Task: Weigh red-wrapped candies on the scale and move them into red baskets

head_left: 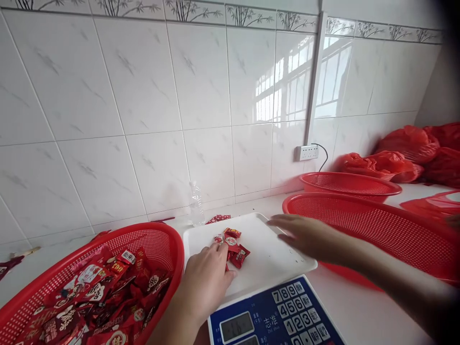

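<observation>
My left hand [208,275] reaches over the left part of the white scale tray [273,258]. Its fingers curl onto a small pile of red wrapped candies [239,257], and some of a packet shows between thumb and forefinger. The fingertips are partly hidden behind the knuckles. Over the tray's right rim my right hand [298,232] is stretched out flat, holding nothing. In front of the tray sits the scale's blue panel [266,314] with number keys and a grey display.
At the left stands a red basket [176,258] holding many wrapped candies [104,292]. Two red baskets, a near one [359,215] and a far one [345,182], stand at the right. A clear bottle [196,203] is behind the tray. Red plastic bags [409,143] lie in the corner.
</observation>
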The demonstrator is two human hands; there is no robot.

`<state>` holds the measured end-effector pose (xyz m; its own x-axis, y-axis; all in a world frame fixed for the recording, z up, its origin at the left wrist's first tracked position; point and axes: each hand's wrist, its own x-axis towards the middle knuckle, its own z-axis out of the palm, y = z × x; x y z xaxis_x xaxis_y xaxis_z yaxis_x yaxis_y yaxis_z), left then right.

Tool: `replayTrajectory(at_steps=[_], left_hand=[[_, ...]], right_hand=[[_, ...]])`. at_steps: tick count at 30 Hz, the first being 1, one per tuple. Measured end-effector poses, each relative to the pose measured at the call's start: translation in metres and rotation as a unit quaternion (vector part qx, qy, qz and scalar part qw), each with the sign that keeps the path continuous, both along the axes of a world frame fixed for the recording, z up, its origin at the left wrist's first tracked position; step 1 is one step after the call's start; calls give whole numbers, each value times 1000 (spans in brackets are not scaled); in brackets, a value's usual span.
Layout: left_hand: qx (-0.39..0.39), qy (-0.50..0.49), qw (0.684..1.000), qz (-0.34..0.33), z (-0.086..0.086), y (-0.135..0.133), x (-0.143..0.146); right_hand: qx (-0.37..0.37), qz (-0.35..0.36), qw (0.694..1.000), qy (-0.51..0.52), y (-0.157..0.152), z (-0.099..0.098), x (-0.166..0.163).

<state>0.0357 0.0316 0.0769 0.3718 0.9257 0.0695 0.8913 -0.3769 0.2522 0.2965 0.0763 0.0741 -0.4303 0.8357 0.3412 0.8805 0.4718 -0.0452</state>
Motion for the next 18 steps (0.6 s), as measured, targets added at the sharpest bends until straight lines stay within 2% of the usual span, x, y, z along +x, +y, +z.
replayTrajectory(at_steps=[2, 4, 6, 9, 14, 18], left_hand=[[10, 7, 1000, -5, -2, 1, -2], [17, 7, 1000, -5, -3, 3, -4], [14, 5, 1000, 4, -3, 3, -4], [3, 17, 1000, 19, -3, 3, -3], [16, 4, 1000, 2, -6, 5, -3], [3, -50, 999, -17, -8, 6, -2]], right_hand=[[-79, 90, 992, -29, -5, 0, -37], [-121, 154, 980, -23, -6, -1, -67], [-138, 193, 971, -17, -2, -6, -84], [-113, 230, 967, -8, 7, -14, -91], [-65, 208, 976, -2, 14, -24, -80], [-32, 145, 989, 21, 14, -23, -69]])
